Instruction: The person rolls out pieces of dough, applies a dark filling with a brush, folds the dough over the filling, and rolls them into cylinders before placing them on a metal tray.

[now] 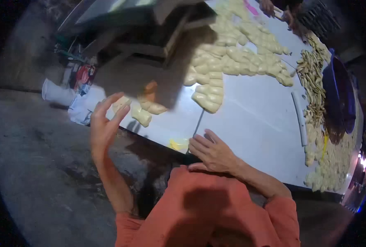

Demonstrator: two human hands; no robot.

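My left hand (104,125) is raised at the table's left front edge, its fingers apart with nothing visibly held. Beside its fingertips lie a few pale dough pieces (141,116) on the white tabletop (257,115). My right hand (214,153) is at the front edge of the table with fingers stretched out, close to my orange shirt. A small glossy yellow patch (179,144) lies left of that hand. Farther back, smooth pale dough lumps (209,96) are packed in rows running toward the far side.
A dark box-like wooden structure (166,45) overhangs the left back. White bags (82,107) stand at the left edge. On the right are a heap of browned strips (313,82), a purple basin (339,90) and a long white bar (299,117). Another person's hands (275,12) work at the far side.
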